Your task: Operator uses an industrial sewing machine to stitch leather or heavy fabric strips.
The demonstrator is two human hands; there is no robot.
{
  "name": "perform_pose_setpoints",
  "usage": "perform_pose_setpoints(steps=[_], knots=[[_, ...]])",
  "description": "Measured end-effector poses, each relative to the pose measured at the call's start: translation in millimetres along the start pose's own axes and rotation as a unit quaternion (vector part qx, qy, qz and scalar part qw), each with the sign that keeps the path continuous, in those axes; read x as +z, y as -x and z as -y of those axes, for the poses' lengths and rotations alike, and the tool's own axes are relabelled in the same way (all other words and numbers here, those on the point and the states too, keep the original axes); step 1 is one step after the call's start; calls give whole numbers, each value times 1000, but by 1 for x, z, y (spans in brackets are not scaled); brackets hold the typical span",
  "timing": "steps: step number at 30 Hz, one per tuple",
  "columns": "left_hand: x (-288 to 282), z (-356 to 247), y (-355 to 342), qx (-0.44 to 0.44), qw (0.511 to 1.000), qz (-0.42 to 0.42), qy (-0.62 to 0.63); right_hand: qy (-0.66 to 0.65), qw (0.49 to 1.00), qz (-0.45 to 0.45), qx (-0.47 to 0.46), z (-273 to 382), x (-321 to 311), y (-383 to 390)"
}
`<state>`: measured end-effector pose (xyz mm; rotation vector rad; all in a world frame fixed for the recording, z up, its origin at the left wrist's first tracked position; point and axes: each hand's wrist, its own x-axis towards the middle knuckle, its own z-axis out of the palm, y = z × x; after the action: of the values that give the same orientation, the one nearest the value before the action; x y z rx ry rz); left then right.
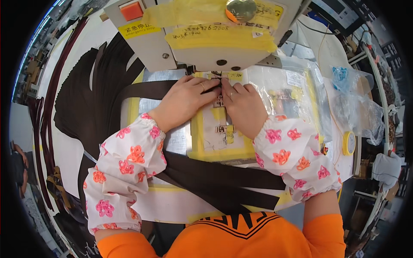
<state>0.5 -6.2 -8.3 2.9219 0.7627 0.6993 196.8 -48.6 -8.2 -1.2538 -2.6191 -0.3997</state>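
My left hand and my right hand meet under the front of a white machine. A dark brown fabric strip runs in from the left and passes beneath my left hand. Its dark end shows between the fingertips of both hands, which are closed and pressed together there. How firmly each finger grips is partly hidden. Below the hands lies a work plate edged with yellow tape, bearing small paper labels.
A thick bundle of dark brown strips fans out on the left. More strips cross the table near my body. A red button sits on the machine's upper left. A yellow tape measure and clear plastic bags lie on the right.
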Motion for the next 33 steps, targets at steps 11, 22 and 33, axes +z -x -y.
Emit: perform_pose_setpoints(steps=[11,22,33], knots=[[6,-9,4,-13,1000,-10,-14,-312,945,-89,35,-34,20,14],[20,4,-8,-127,984,-12,123,-63,998,-27,0,-17,8,9],[4,2,-3,-112,993,41,18,-83,996,-29,14,-24,7,7]])
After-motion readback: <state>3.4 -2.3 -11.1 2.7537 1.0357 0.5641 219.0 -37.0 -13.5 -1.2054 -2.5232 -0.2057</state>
